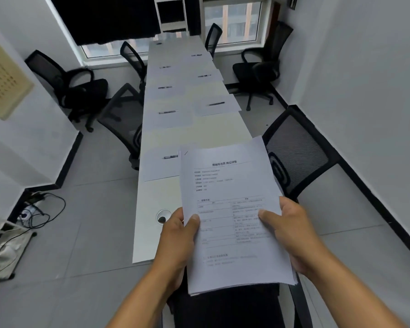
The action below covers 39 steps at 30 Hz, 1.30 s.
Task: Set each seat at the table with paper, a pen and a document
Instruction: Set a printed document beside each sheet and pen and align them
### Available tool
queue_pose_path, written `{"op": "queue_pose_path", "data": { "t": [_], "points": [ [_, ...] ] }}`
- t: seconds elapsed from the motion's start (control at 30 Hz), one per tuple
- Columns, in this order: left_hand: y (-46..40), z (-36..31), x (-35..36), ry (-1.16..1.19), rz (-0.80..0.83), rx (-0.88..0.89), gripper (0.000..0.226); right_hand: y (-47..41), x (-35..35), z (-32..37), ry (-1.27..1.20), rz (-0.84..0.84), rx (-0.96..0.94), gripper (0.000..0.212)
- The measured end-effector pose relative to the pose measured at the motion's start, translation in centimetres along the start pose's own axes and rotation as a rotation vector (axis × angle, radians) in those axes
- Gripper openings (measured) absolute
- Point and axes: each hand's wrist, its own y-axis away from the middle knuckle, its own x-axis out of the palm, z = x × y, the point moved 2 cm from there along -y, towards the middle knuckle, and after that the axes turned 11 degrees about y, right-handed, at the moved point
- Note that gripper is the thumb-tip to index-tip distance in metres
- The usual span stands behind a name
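Both hands (left [175,235], right [291,230]) gripping document stack [234,209], table [149,223] below

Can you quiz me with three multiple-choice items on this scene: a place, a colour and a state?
1. Where is the printed stack?
A. held above the table's near end
B. on the floor
C. on a chair

2. What colour are the chairs?
A. red
B. black
C. white

3. How is the stack held?
A. left hand only
B. right hand only
C. both hands

A: it is held up at the near end.
B: black mesh backs.
C: a thumb presses on each side.
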Motion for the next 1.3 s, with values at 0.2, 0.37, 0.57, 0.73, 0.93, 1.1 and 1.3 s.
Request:
{"op": "queue_pose_path", "data": {
  "t": [0.2, 0.37, 0.57, 0.73, 0.93, 1.1, 1.3],
  "points": [
    [-2.9, 4.4, 2.7, -0.002, -0.083, -0.024, 0.025, -5.3, -1.5, -5.1, -0.022, 0.116, 0.04, 0.013],
    [-4.7, 7.1, 4.0, 0.011, -0.145, -0.045, 0.023, -7.7, -2.3, -7.4, 0.009, 0.153, 0.056, 0.012],
    [-5.9, 9.5, 4.2, 0.011, -0.18, -0.057, 0.021, -9.3, -2.0, -9.0, 0.028, 0.166, 0.098, 0.016],
    [-7.0, 10.9, 3.6, 0.03, -0.196, -0.055, 0.02, -9.6, -1.4, -10.2, 0.054, 0.148, 0.109, 0.016],
    [-8.1, 12.2, 2.7, 0.071, -0.191, -0.096, 0.021, -9.9, -0.7, -11.4, 0.042, 0.068, 0.11, 0.018],
    [-8.8, 12.7, 1.5, 0.107, -0.195, -0.137, 0.023, -10.9, 0.0, -12.8, 0.064, -0.013, 0.15, 0.021],
    [-9.7, 13.5, 0.4, 0.105, -0.203, -0.161, 0.026, -11.9, 0.5, -14.6, 0.095, 0.006, 0.135, 0.058]
  ]
}}
